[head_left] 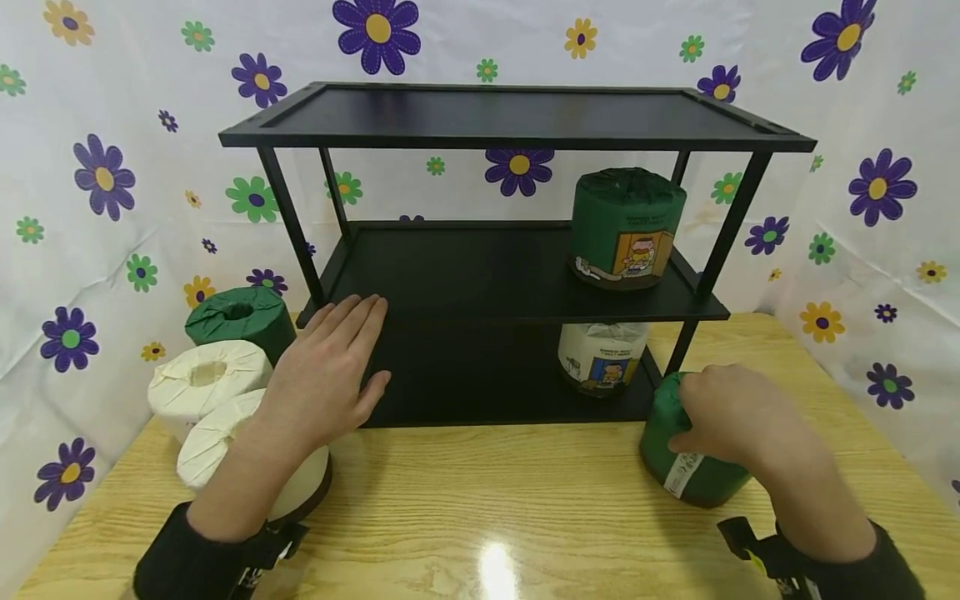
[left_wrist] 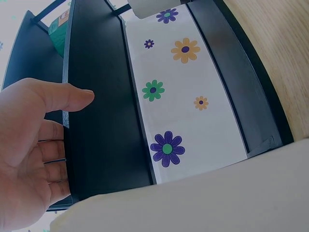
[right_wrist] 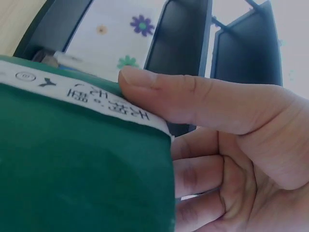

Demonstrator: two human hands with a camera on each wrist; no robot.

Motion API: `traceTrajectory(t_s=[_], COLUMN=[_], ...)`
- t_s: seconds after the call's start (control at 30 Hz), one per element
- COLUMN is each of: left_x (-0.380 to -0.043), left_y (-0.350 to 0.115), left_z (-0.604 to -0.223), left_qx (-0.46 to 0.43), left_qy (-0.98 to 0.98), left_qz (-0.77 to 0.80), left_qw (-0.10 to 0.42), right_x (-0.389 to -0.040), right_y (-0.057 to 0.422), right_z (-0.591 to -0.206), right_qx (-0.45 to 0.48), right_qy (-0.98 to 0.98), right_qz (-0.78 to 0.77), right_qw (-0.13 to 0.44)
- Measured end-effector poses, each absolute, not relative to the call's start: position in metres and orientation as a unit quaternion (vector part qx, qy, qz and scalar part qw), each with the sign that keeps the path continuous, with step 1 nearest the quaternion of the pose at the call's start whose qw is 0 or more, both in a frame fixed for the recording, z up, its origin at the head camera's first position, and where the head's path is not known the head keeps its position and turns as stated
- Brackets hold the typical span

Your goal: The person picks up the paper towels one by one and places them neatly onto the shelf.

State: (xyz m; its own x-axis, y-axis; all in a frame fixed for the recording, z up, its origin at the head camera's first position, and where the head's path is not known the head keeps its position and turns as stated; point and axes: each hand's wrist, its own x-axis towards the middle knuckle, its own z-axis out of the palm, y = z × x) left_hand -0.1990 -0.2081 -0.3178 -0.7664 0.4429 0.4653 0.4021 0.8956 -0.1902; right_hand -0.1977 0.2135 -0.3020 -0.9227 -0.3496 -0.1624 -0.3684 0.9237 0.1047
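Note:
My right hand (head_left: 738,417) holds a green paper-wrapped toilet roll (head_left: 693,479) at the shelf's front right corner. In the right wrist view the thumb (right_wrist: 193,99) lies along the roll's white printed label (right_wrist: 82,92), the fingers on its far side. My left hand (head_left: 326,367) is held flat, fingers straight, by the front left edge of the middle board (head_left: 457,267) of a black shelf; whether it touches is unclear. Another green roll (head_left: 626,229) stands at that board's right end, with a white roll (head_left: 602,358) below it on the bottom board (head_left: 465,375).
Left of the shelf, on the wooden table (head_left: 480,500), stand a green roll (head_left: 243,321) and two white rolls (head_left: 206,379), the nearer one partly behind my left forearm. The shelf's top board (head_left: 517,112) overhangs the lower boards. A flower-patterned cloth (head_left: 465,50) hangs behind.

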Motion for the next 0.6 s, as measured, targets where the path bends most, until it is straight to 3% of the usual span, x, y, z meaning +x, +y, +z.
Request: traceTrajectory(t_s=[0.23, 0.6], left_x=[-0.199, -0.198], left_y=[-0.209, -0.208], left_z=[-0.317, -0.317], left_qx=[-0.228, -0.226], left_qy=[-0.937, -0.939], left_qz=[0.038, 0.036], left_qw=[0.261, 0.257], right_x=[-0.188, -0.183], right_y=[0.197, 0.183], right_z=[-0.301, -0.302], right_qx=[-0.222, -0.371], right_qy=[0.973, 0.927], right_qz=[0.042, -0.057], right_qw=[0.047, 0.022])
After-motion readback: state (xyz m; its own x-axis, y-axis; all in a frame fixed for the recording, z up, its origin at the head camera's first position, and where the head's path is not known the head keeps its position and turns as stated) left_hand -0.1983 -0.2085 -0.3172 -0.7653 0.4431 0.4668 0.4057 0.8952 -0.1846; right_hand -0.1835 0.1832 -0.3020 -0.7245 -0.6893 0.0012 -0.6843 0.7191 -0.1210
